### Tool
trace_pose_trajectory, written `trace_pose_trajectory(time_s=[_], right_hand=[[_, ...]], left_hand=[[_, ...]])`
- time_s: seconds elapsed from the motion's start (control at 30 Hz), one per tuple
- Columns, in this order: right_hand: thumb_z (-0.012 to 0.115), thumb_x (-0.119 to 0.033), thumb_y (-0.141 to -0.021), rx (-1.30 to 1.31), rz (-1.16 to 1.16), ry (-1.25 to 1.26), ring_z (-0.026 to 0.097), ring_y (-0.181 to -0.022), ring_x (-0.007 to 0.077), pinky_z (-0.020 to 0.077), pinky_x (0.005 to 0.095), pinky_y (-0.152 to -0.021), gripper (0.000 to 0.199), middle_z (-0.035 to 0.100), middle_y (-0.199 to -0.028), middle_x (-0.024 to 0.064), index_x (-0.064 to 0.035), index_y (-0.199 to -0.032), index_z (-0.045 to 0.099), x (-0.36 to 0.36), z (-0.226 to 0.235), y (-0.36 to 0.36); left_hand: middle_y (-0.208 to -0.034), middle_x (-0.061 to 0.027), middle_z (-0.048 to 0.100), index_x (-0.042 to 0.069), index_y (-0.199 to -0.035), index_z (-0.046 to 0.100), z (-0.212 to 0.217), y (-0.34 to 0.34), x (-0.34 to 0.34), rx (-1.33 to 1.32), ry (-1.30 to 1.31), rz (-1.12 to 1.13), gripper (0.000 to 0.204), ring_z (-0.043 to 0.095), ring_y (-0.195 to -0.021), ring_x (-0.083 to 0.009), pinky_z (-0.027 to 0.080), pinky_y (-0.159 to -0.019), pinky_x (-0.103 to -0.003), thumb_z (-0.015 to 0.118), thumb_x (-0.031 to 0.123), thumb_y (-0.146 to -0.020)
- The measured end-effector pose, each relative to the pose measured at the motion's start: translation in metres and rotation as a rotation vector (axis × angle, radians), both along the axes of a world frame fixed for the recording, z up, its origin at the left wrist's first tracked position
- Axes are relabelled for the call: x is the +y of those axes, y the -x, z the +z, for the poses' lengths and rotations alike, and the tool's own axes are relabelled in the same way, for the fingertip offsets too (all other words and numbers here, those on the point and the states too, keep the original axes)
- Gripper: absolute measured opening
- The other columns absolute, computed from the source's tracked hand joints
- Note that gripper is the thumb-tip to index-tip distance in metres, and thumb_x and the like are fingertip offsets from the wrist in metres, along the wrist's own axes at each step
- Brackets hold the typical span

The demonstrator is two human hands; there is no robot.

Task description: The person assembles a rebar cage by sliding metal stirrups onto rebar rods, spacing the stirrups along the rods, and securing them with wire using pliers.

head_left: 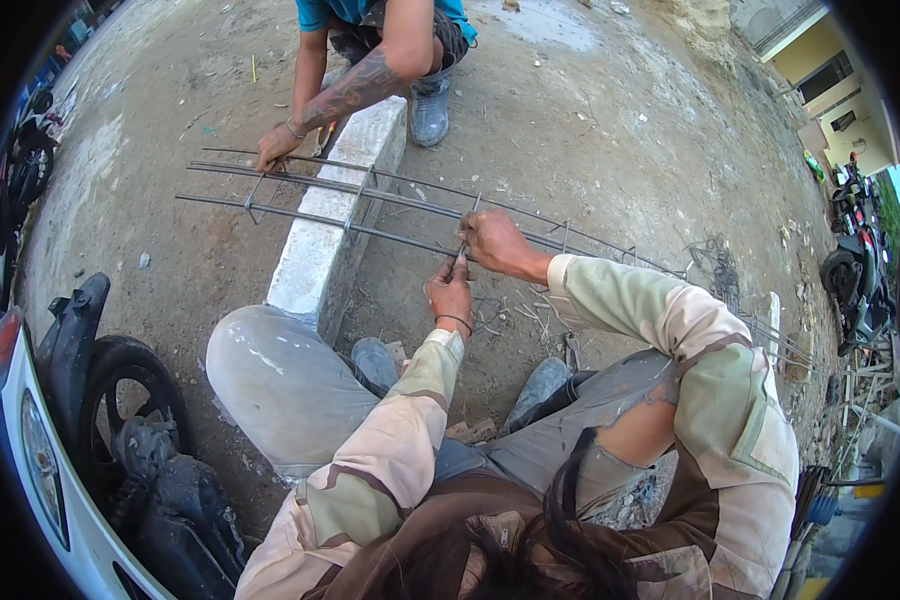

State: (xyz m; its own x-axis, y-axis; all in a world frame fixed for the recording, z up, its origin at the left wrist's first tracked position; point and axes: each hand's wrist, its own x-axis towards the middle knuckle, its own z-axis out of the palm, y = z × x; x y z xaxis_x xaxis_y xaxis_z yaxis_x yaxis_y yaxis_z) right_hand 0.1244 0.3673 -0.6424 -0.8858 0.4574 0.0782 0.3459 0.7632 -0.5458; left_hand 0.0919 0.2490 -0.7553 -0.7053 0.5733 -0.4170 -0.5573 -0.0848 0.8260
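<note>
Ground: bare, dusty concrete floor [610,130] with scattered debris and bits of wire.
Scooter: white and black bodywork with a wheel [120,400], parked at the person's left, close to the left knee.
Motorbike: a dark one [855,275] stands well apart at the far right, near a yellow building.
Concrete block: a long pale kerb-like block [335,225] lies on the floor and carries the near end of the cage.
Rebar cage: several long steel bars tied with square stirrups [370,195], running from upper left down to the right, resting across the block and passing just in front of the person's hands.
Co-worker: a person in a blue shirt crouches on the far side, one hand [275,148] gripping the bars at the left end.
Right hand: [495,243] closed around a bar at a stirrup joint.
Left hand: [450,293] just below the right, fingers pinched narrow on a thin tool or wire [460,262] that points up to the same joint; which of the 2 it is cannot be told.
</note>
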Motion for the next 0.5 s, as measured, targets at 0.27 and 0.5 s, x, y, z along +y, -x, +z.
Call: trace_pose_trajectory(time_s=[0.27, 0.5], right_hand=[[0.065, -0.011, -0.084, -0.076, -0.036, -0.059, 0.063, -0.077, 0.0491, 0.0481, 0.0539, -0.066, 0.017, 0.062, -0.073, 0.0308, 0.0052, -0.08, 0.061, 0.003, -0.001, 0.012], [0.063, -0.01, -0.084, 0.026, -0.07, -0.113, 0.064, -0.073, 0.0465, 0.0479, 0.0529, -0.061, 0.013, 0.062, -0.071, 0.0269, 0.0027, -0.085, 0.059, -0.047, 0.008, -0.01]], left_hand=[[-0.075, 0.0002, 0.06, 0.002, -0.104, 0.064, 0.01, -0.004, 0.002, -0.178, -0.15, -0.005, 0.013, 0.049, -0.058, -0.0056, 0.035, -0.05, -0.02, 0.064, 0.012, -0.096], [-0.088, -0.0038, 0.066, -0.003, -0.105, 0.063, 0.003, -0.005, 0.007, -0.051, -0.037, 0.069, 0.017, 0.059, -0.076, -0.0099, 0.048, -0.065, -0.023, 0.066, 0.011, -0.094]])
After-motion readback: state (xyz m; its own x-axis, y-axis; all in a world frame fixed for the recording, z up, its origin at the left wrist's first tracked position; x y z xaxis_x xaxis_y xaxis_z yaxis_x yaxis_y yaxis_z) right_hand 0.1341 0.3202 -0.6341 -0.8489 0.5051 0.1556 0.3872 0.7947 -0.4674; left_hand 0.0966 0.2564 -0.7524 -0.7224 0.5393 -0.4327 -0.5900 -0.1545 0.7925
